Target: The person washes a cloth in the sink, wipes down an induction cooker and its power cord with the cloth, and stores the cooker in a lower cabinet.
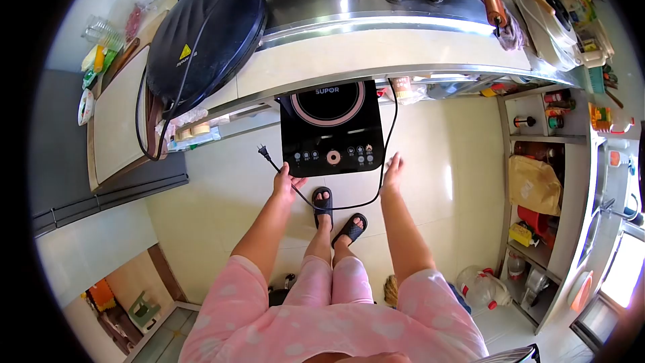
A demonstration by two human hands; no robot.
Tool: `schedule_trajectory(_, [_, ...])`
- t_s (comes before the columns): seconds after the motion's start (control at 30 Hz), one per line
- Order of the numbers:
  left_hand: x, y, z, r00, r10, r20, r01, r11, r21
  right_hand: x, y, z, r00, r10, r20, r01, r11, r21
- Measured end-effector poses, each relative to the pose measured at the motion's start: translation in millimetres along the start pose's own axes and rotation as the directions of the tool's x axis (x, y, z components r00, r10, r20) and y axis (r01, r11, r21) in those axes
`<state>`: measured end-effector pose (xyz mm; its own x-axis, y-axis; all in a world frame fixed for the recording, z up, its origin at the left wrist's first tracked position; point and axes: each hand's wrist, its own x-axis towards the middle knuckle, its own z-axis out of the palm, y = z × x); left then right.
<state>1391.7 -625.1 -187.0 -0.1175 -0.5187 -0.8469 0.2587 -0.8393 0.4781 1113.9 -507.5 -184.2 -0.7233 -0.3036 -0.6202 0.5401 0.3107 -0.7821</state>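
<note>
A black SUPOR induction cooker [307, 136] juts out from beneath the counter's front edge, its far part hidden. My left hand [285, 180] is at its near left corner, thumb against the edge and fingers reaching under the front. The black power cord [349, 208] runs across this hand, with its two-pin plug [264, 152] sticking up beyond the thumb. From there the cord hangs in a loop and rises along the cooker's right side. My right hand [394, 172] is beside the near right corner, fingers extended, close to the cord and apparently holding nothing.
Above the cooker is the counter edge [383, 50] with a gas stove [342, 0]. A black electric griddle [205, 37] stands at the left, its cord dangling. Open shelves [504, 111] with bottles and bags line the right. Large plastic bottles [476, 286] stand on the floor.
</note>
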Motion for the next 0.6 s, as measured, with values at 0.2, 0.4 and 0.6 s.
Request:
schedule_trajectory(0.2, [17.5,19.1,16.1,1.000,-0.008,-0.021,0.008,1.000,0.006,-51.9,-10.9,26.8,0.868,0.168,0.467,-0.367,0.851,0.376])
schedule_trajectory(0.4, [35.6,42.3,38.8,1.000,-0.002,-0.002,0.002,0.997,-0.076,-22.5,-13.9,65.9,0.893,0.134,0.430,-0.375,0.749,0.546])
schedule_trajectory(0.6, [24.3,54.7,46.5,0.993,0.029,0.118,-0.036,0.998,0.051,12.3,-20.9,107.1,0.904,0.160,0.397,-0.388,0.697,0.603])
